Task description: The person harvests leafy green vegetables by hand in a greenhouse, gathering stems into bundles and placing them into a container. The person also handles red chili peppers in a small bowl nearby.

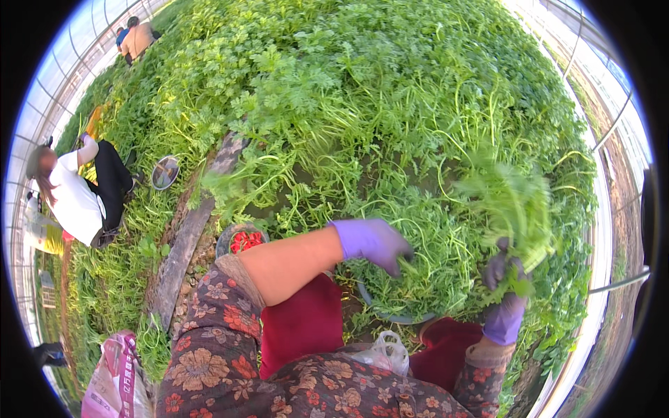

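Note:
My left hand point(376, 245), in a purple and dark glove, reaches over a basin point(400, 317) heaped with cut leafy greens point(428, 251). Its fingers are bent and blurred at the greens; whether they grip a stem is unclear. Right of the basin, my right hand point(504, 269), gloved alike, is closed around a bunch of leafy greens point(517, 209), its leafy tops blurred and pointing away from me. The basin stands between my knees, its far rim hidden by the greens.
A small bucket with red ties point(245, 241) stands beside my left forearm. A plank point(183, 256) runs along the bed. Standing greens point(366, 62) fill the area ahead. A co-worker point(78, 188) sits at left near another bucket point(165, 172). A printed sack point(117, 381) lies lower left.

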`<action>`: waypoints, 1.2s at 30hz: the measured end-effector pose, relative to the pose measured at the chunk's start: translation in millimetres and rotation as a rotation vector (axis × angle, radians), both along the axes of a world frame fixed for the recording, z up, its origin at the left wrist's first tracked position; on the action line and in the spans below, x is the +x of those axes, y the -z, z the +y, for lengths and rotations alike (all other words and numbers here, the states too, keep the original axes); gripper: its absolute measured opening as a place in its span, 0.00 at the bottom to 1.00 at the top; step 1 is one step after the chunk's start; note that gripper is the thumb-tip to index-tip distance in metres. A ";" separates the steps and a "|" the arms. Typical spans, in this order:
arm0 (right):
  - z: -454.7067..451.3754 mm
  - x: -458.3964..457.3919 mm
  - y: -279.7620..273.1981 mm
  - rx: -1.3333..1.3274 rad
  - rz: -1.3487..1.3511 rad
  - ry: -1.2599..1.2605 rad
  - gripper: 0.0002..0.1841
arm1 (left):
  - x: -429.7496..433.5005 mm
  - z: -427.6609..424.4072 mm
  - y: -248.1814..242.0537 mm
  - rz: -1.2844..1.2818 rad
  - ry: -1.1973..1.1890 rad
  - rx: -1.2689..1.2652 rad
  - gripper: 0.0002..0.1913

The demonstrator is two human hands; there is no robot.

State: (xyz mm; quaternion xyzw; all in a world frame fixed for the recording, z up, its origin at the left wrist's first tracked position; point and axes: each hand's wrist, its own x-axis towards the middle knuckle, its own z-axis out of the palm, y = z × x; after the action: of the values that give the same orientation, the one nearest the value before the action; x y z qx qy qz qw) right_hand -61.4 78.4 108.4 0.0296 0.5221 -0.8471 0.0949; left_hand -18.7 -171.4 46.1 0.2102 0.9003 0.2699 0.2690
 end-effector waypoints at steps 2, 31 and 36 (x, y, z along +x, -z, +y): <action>-6.4 7.2 -7.7 0.074 0.143 -0.086 0.29 | 0.5 -53.4 38.5 0.119 -0.340 0.064 0.27; 24.5 -19.5 79.1 0.099 -0.425 -0.597 0.12 | -18.9 -287.9 300.1 0.062 -2.380 0.634 0.19; 29.8 -16.8 75.7 0.089 -0.383 -0.591 0.13 | 13.4 -260.3 267.1 -0.249 -2.198 0.694 0.12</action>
State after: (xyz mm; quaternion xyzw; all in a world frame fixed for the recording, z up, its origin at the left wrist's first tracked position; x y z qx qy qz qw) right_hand -78.2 108.3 32.7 0.0396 0.5171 -0.7386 0.4308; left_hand -5.4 -431.7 -221.0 -0.6511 0.4423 0.6092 -0.0960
